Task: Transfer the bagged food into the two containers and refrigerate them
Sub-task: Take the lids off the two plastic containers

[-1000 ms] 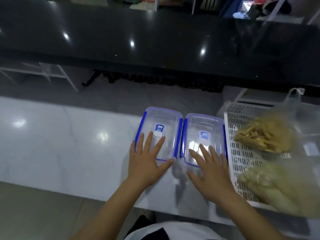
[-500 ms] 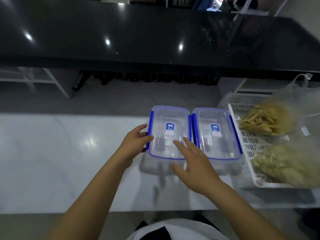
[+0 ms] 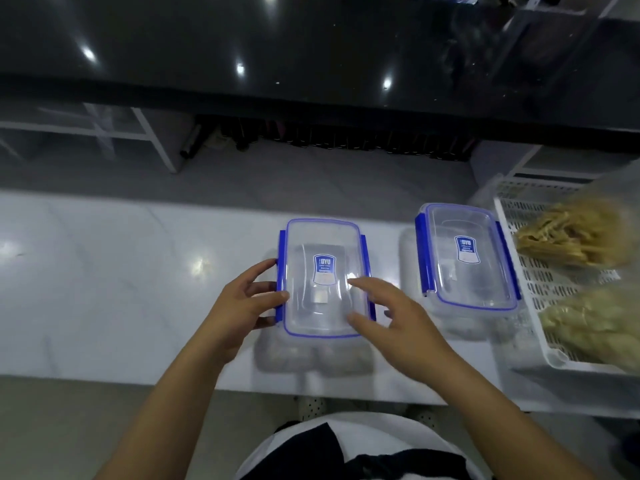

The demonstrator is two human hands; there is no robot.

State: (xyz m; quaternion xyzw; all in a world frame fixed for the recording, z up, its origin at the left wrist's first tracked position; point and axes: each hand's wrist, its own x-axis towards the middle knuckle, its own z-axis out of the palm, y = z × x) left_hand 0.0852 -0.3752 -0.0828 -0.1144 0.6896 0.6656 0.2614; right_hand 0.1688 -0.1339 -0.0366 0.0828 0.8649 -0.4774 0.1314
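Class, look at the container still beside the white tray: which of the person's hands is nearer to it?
Right. The right hand lies between the two containers, just left of that container; the left hand is beyond the other container.

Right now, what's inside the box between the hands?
Through the clear lid, the near container looks empty: only its blue label and a small white square show. Both bags of food lie on the white tray.

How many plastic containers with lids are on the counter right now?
2. One container sits between the left hand and the right hand; the other container stands apart beside the white tray.
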